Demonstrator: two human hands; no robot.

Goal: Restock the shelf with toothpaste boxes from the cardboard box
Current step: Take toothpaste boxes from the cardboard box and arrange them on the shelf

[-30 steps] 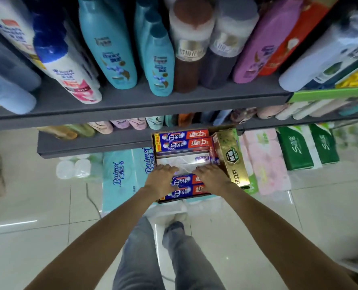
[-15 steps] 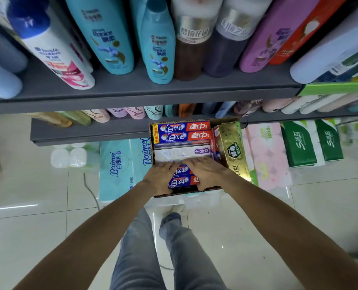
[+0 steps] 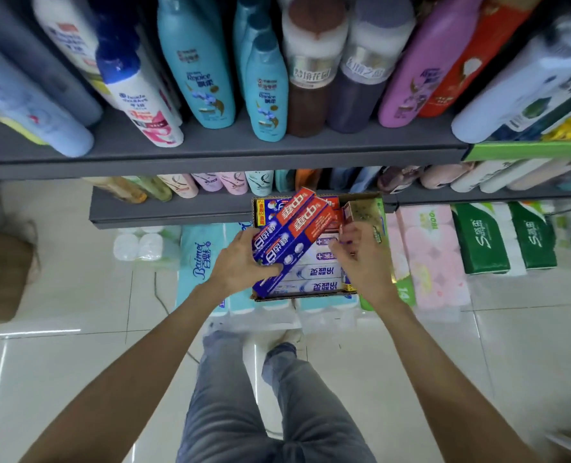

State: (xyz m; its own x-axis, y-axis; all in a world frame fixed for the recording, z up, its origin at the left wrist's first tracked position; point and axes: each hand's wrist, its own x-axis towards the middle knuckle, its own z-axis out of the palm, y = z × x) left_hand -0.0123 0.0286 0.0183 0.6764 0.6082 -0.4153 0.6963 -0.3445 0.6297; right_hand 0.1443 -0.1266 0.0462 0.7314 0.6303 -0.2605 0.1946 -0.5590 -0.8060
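A cardboard box (image 3: 321, 295) full of toothpaste boxes rests on tissue packs below the shelves. My left hand (image 3: 240, 262) grips two blue-and-red toothpaste boxes (image 3: 294, 238), lifted and tilted diagonally above the carton. My right hand (image 3: 361, 259) hovers at the carton's right side with fingers curled near the far end of those boxes; whether it holds anything is unclear. White-and-blue toothpaste boxes (image 3: 314, 277) lie flat in the carton. A gold box (image 3: 364, 212) stands at its right edge.
A grey shelf (image 3: 224, 152) above carries shampoo bottles (image 3: 197, 68). A lower shelf (image 3: 170, 212) holds smaller bottles. Blue tissue packs (image 3: 200, 262), pink tissue packs (image 3: 427, 255) and green tissue packs (image 3: 498, 238) sit on the floor. My legs stand on shiny tiles.
Both hands were pressed on boxes inside the carton; now the left hand has lifted two blue-and-red boxes up and tilted them, uncovering white boxes below. The right hand moved right.
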